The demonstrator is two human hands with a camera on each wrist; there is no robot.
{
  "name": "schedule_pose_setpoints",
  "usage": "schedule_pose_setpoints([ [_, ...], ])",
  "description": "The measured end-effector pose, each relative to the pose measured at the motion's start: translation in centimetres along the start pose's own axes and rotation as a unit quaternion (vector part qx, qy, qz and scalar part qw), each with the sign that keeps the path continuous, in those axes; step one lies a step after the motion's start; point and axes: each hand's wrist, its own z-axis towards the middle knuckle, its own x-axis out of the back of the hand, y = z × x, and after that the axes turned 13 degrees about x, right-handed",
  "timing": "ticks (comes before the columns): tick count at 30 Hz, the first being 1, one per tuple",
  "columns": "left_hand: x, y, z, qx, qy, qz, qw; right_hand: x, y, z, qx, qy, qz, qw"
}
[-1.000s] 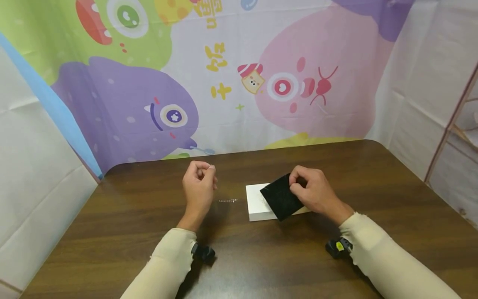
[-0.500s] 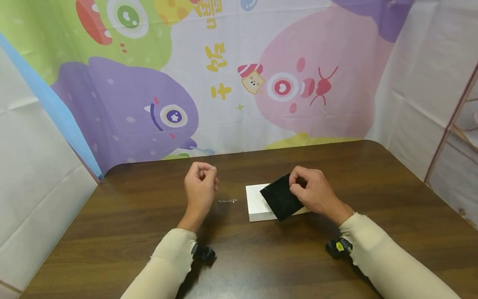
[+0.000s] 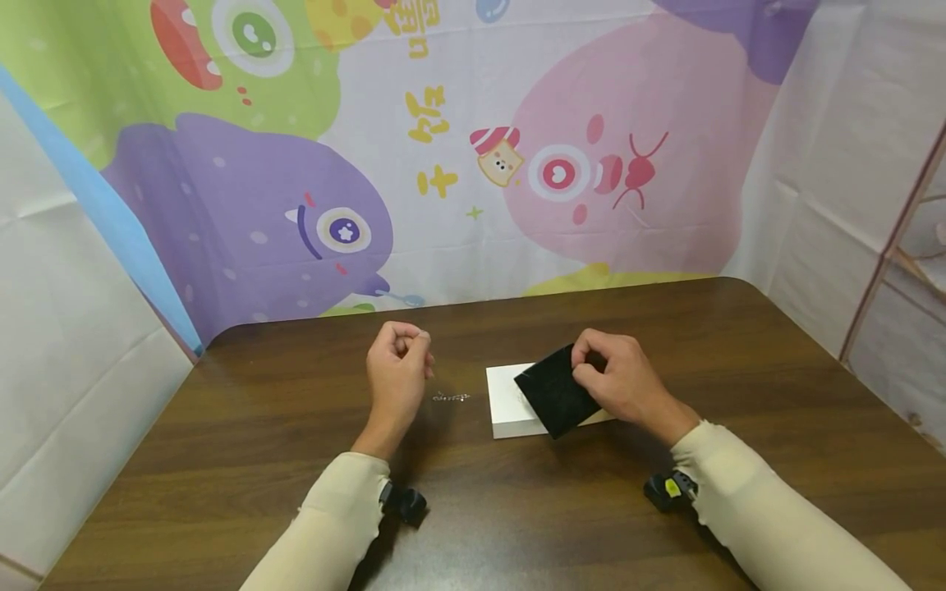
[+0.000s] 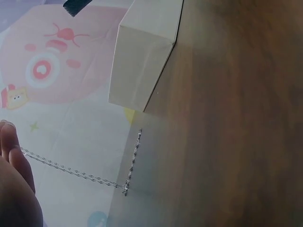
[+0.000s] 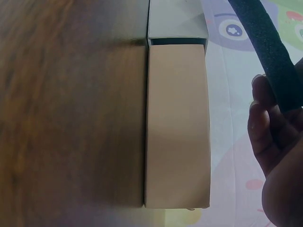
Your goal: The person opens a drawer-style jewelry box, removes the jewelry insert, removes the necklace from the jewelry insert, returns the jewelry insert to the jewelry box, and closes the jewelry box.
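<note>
My left hand (image 3: 397,373) pinches a thin silver chain (image 4: 78,173) between thumb and fingertips. In the left wrist view, two strands run down from the fingers to the tabletop. There the lower length of chain (image 3: 451,397) lies in a short line, left of a white box (image 3: 506,392). Above the box, my right hand (image 3: 626,376) pinches a black square foam pad (image 3: 553,396) by its upper right edge. The pad hangs tilted and hides part of the box. In the right wrist view, the pale inner drawer (image 5: 178,127) projects from its white sleeve (image 5: 178,19).
The brown wooden table (image 3: 473,509) carries the box and chain. A cartoon-printed cloth (image 3: 451,230) hangs behind its far edge. Pale cloth sheets (image 3: 820,180) hang at both sides. A small black camera (image 3: 402,502) sits on each wrist.
My left hand has shifted slightly right and toward me, and the chain on the table has moved a little. The right hand and pad stay almost still.
</note>
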Motion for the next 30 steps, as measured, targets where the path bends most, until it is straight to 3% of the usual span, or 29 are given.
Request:
schedule_pose_setpoints([
  [13, 0.3, -0.1, 0.0, 0.008, -0.032, 0.015, 0.9994, -0.1, 0.0, 0.2, 0.002, -0.007, 0.001, 1.0],
  [20, 0.1, 2.8, -1.5, 0.023, -0.049, 0.02, 0.9983, 0.0, 0.0, 0.2, 0.004, -0.008, -0.004, 1.0],
  [30, 0.1, 2.8, -1.4, 0.038, -0.056, 0.041, 0.9969, 0.1, 0.0, 0.0, -0.005, -0.012, -0.002, 0.9999],
])
